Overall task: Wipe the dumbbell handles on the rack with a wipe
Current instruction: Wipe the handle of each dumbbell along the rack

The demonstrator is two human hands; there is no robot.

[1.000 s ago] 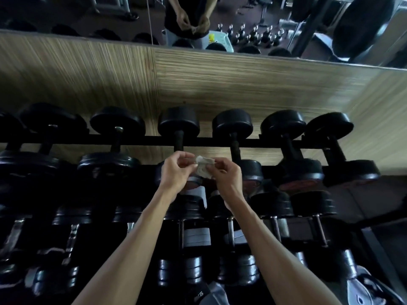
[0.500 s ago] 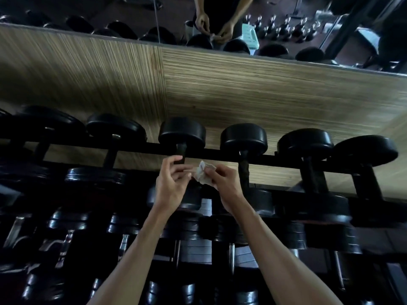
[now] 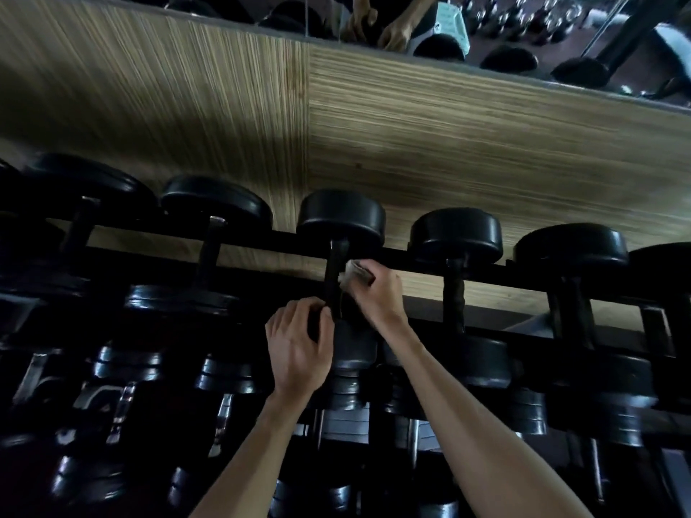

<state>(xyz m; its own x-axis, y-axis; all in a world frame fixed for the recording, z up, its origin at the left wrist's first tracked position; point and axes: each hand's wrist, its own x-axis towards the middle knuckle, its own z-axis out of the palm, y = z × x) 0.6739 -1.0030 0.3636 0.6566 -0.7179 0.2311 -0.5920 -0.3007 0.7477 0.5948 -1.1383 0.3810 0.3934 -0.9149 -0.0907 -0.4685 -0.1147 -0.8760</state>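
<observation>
White crumpled wipe (image 3: 351, 275) bunched in the right hand (image 3: 377, 293), fingers clenched around it, pressed against the right side of a black dumbbell handle (image 3: 334, 278) on the top row of the rack (image 3: 523, 275); left hand (image 3: 299, 345) just below and to the left of the right hand, fingers curled at the lower end of the same handle, thumb and fingertips touching it, apparently gripping though the exact hold too dark to tell; round black dumbbell head (image 3: 342, 218) directly above the right hand; more black dumbbells to the right of the right hand (image 3: 456, 233) and to the left of the left hand (image 3: 217, 203), each resting across the rail; darker rows of dumbbells beneath both forearms; striped wood-grain wall panel (image 3: 448, 143) beyond the hands; mirror (image 3: 523, 31) above that, reflecting two hands and further weights.
</observation>
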